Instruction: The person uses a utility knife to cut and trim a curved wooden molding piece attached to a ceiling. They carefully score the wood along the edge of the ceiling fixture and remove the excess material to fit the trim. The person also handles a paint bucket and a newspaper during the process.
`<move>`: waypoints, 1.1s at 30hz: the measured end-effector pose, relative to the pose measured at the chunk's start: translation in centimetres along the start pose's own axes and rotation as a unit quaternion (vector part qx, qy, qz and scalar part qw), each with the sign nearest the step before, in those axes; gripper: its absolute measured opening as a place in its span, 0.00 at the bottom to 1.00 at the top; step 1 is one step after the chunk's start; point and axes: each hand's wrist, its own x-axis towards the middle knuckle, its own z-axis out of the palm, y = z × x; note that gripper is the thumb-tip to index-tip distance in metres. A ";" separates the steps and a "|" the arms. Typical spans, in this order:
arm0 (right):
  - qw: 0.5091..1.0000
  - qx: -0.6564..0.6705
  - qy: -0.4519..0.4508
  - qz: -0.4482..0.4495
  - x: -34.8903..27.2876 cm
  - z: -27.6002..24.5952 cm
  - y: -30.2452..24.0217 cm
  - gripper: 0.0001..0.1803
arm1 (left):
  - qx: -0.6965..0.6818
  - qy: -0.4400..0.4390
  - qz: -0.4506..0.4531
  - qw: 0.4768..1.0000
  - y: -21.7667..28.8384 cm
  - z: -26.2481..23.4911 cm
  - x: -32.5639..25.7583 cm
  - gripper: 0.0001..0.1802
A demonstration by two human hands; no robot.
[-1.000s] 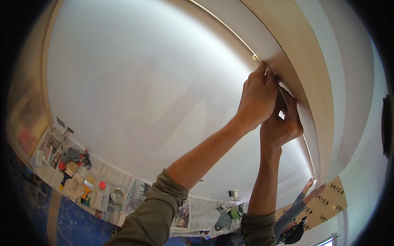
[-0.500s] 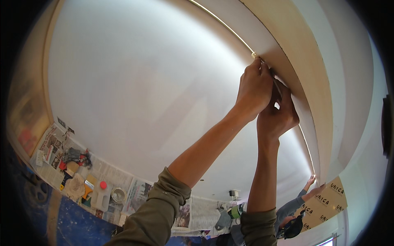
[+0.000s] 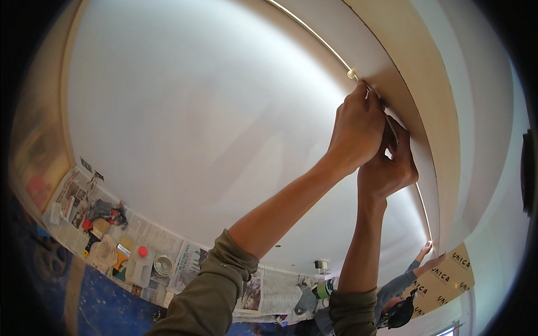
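Observation:
A glowing LED light strip [image 3: 315,35] runs along the recess where the white panel [image 3: 168,112] meets the raised edge board. My left hand [image 3: 360,126] reaches up to it, thumb and fingers pinched on the strip just below a small yellowish coil or clip [image 3: 352,74]. Right beside and below it, my right hand [image 3: 389,168] is closed with curled fingers round a thin, pale length that looks like the same strip. The fingertips of both hands are partly hidden by the hands themselves. Beyond my right hand the lit strip continues towards a co-worker.
A co-worker [image 3: 399,311] in a dark cap raises both hands to the strip's far end. Newspaper [image 3: 185,263] lies along the lower edge with a brush [image 3: 92,241], scrapers, a plastic bottle [image 3: 139,267] and a tape roll [image 3: 163,265]. A printed cardboard sheet [image 3: 443,277] stands lower right.
Both my hands appear slightly farther right and lower, still closed at the strip. The whole view has shifted a little. The co-worker's hands stay at the far end.

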 end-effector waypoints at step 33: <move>0.999 0.032 0.011 -0.022 0.1 2.2 0.5 0.20 | -0.030 0.005 -0.038 0.999 1.6 -1.3 0.4 0.21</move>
